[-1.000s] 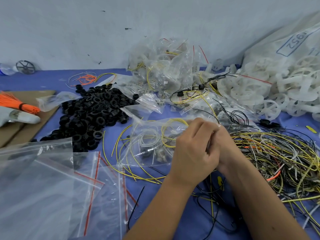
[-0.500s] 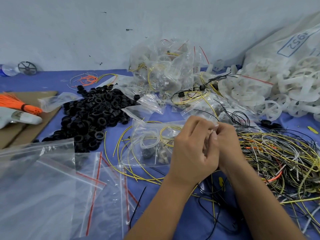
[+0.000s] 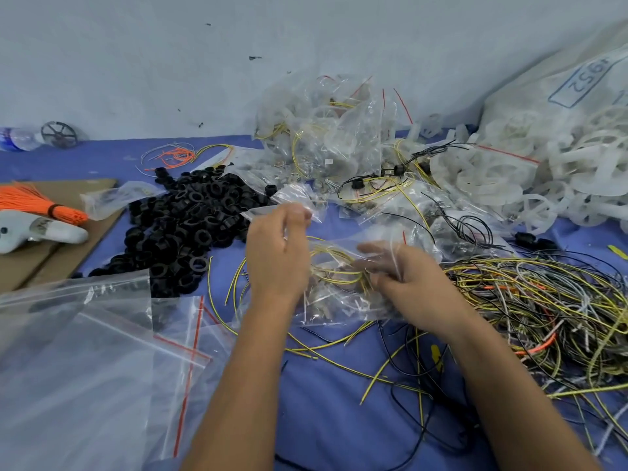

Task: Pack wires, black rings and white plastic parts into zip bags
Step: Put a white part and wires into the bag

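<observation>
Crinkly clear zip bag (image 3: 339, 294) of looped yellow wires; both hands (image 3: 277, 256) grip it

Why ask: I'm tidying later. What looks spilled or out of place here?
Black rings lie in a loose heap on the blue table, and the wire tangle sprawls unbundled on the right. A water bottle lies on its side by the wall.

Both hands are motion-blurred at mid-frame: the left hand (image 3: 277, 253) smears at its fingertips, and the right hand (image 3: 404, 280) lies partly behind the zip bag (image 3: 339, 287), so its grip cannot be told. The bag's contents are perhaps small white parts. The empty bags (image 3: 68, 368) run off the lower left edge, and the water bottle (image 3: 17, 139) is cut at upper left.
</observation>
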Demonstrator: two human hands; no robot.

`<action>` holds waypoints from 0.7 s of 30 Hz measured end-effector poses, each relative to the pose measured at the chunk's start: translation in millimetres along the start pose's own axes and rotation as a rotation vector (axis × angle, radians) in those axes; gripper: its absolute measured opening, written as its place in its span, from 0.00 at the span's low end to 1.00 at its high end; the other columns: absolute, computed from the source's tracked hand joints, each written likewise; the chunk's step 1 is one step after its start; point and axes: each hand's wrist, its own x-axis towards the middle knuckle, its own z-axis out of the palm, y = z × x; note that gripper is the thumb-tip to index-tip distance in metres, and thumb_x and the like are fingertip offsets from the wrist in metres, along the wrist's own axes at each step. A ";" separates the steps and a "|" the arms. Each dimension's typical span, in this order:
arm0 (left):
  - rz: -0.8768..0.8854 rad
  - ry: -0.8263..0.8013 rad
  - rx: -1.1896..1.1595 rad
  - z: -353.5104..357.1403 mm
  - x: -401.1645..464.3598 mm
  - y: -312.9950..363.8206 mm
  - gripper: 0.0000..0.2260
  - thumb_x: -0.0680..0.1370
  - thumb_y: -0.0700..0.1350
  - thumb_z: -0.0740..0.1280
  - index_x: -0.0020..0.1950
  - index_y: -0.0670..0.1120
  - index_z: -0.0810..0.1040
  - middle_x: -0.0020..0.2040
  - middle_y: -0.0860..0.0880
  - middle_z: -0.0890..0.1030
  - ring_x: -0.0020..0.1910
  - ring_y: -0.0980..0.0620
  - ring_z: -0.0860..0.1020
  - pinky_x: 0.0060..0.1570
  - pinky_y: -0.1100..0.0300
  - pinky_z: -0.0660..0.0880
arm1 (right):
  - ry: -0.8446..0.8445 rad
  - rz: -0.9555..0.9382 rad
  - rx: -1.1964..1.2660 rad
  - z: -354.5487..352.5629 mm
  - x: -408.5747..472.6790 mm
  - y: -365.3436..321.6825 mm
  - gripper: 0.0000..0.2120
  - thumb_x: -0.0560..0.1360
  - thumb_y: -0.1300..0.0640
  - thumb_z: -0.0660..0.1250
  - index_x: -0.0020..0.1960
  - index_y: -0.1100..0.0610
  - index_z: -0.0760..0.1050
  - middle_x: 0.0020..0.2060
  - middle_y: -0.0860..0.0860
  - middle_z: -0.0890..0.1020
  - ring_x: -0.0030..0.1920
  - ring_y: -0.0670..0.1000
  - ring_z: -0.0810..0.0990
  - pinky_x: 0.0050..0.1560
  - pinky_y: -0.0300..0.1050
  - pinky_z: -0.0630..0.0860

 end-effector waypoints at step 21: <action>0.082 -0.381 0.043 51.1 -45.1 36.1 0.20 0.84 0.57 0.57 0.69 0.47 0.76 0.65 0.50 0.79 0.67 0.51 0.72 0.67 0.57 0.66 | 0.352 0.003 0.239 -3.4 2.5 1.4 0.05 0.79 0.61 0.69 0.55 0.56 0.81 0.34 0.56 0.86 0.30 0.60 0.85 0.30 0.55 0.83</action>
